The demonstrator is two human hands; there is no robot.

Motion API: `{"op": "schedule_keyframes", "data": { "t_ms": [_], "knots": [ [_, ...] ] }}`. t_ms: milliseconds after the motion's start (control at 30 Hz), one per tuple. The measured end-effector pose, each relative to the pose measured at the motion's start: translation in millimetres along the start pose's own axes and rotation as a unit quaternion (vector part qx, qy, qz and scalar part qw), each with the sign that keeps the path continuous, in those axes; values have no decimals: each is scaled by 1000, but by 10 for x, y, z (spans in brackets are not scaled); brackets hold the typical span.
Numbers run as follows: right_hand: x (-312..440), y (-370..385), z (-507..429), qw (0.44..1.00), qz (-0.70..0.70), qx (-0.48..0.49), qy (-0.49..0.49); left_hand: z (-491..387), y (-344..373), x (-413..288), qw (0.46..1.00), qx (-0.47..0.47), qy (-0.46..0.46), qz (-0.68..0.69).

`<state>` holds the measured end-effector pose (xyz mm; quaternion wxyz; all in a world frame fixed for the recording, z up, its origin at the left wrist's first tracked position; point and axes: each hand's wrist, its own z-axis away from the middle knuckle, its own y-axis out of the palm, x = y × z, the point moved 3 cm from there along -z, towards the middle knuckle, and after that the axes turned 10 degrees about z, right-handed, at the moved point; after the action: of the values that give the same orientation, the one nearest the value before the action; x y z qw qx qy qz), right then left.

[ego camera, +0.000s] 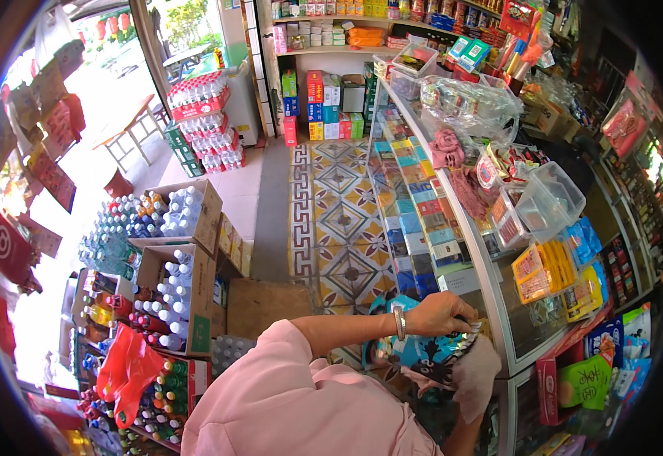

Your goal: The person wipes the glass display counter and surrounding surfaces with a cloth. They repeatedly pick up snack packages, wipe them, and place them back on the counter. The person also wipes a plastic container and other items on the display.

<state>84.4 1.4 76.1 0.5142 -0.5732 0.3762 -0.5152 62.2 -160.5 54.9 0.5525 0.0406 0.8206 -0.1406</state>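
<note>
My left hand (442, 313), with a silver bracelet at the wrist, reaches across in front of me. Its fingers are curled on the top edge of a blue and black plastic snack bag (422, 353). A pale pink cloth (476, 365) covers my right hand (473, 393), so its fingers are hidden. The cloth lies against the bag's right side, and another fold of pink fabric shows under the bag. Just beyond both hands stands a glass display counter (494, 290) with a metal frame, holding rows of small boxes (442, 228).
Open cartons (201, 308) of bottled drinks crowd the left, with a red plastic bag (126, 370) over them. Clear plastic tubs (553, 199) and yellow snack packs (545, 271) sit on the counter. Patterned floor tiles (345, 222) run ahead towards stacked drink boxes (323, 105).
</note>
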Motion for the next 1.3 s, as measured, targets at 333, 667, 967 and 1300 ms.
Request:
{"op": "schedule_keyframes", "data": {
  "t_ms": [333, 667, 967, 1300],
  "knots": [
    [-295, 361, 84, 995, 8, -67, -74, 16, -54, 188, 984, 116, -109, -74],
    [-347, 466, 50, 990, -73, -100, -61, 16, 74, 527, 996, 62, -53, 42],
    [-292, 348, 152, 949, -76, -186, -243, -78, 1, 454, 993, -84, -82, 7],
    [-765, -8, 189, 914, -297, -180, -212, -235, -87, 63, 989, 130, -64, -4]
  ]
}}
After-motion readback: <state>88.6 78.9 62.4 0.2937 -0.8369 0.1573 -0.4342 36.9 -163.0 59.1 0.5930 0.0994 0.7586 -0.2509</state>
